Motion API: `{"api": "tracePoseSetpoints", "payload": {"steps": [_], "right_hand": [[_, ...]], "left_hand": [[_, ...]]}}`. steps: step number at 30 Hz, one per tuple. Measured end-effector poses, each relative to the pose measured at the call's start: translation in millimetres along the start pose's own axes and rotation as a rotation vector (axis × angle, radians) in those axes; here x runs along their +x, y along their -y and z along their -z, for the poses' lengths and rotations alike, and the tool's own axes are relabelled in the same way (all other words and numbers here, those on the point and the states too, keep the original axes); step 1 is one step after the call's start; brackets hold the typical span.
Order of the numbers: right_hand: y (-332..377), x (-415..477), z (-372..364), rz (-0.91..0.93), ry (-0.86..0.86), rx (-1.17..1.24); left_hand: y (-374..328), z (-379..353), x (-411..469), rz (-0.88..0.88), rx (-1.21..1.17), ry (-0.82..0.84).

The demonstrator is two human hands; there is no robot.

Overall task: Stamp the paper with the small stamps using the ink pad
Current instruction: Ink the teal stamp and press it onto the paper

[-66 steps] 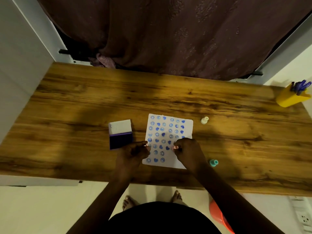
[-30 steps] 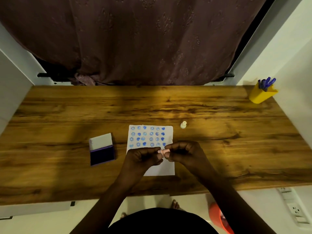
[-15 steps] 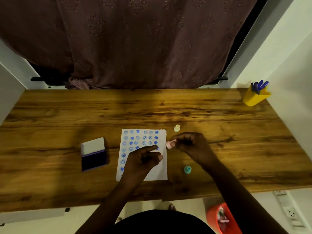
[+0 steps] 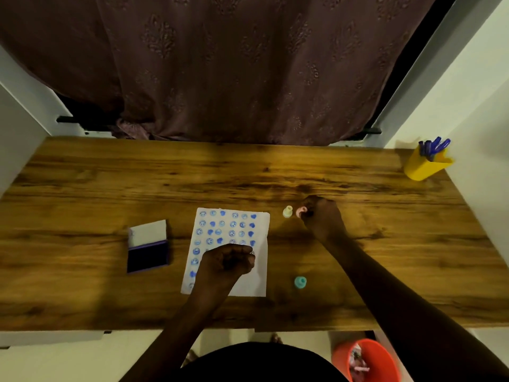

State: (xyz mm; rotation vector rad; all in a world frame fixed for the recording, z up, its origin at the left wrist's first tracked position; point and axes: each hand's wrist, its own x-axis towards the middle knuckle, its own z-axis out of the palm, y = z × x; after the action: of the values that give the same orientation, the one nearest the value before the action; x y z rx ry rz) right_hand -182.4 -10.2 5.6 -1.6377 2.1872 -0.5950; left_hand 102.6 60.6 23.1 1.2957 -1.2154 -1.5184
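**Pink stamp held beside the cream one, left hand on the sheet**

Nearest the camera, an orange bin (image 4: 366, 359) stood on the floor below the front edge of the wooden table (image 4: 82, 183). On the table, the left hand (image 4: 227, 261) lay curled into a loose fist over the lower middle of the paper (image 4: 259, 282), its knuckles covering part of the rows; whether it pinched anything could not be told. The sheet carried columns of blue prints, round faces and hearts, with its lower right part blank. Just right of the paper's near corner a teal stamp (image 4: 300, 282) stood upright by itself, touching nothing. To the left of the sheet, apart from it, the ink pad (image 4: 147, 256) sat open, its dark pad toward the viewer and its pale lid (image 4: 148, 232) folded back behind.

Farther in, the right hand (image 4: 321, 216) reached past the paper's upper right corner, fingers closed around a small pink stamp (image 4: 301, 211). That stamp was just beside a cream stamp (image 4: 287, 211) standing on the wood. At the far right corner a yellow holder (image 4: 424, 166) held blue pens (image 4: 433, 146). Behind the table hung a dark patterned curtain (image 4: 234, 64).
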Motion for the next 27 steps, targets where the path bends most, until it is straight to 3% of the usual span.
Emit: {"api": "tracePoseSetpoints", "payload": {"steps": [11, 17, 27], "right_hand": [[-2, 1, -6, 0.049, 0.033, -0.059], [9, -36, 13, 0.028, -0.034, -0.018], [7, -136, 6, -0.021, 0.173, -0.032]], "left_hand": [[3, 0, 3, -0.018, 0.01, 0.004], [5, 1, 5, -0.001, 0.016, 0.008], [12, 0, 4, 0.019, 0.091, 0.08]]}}
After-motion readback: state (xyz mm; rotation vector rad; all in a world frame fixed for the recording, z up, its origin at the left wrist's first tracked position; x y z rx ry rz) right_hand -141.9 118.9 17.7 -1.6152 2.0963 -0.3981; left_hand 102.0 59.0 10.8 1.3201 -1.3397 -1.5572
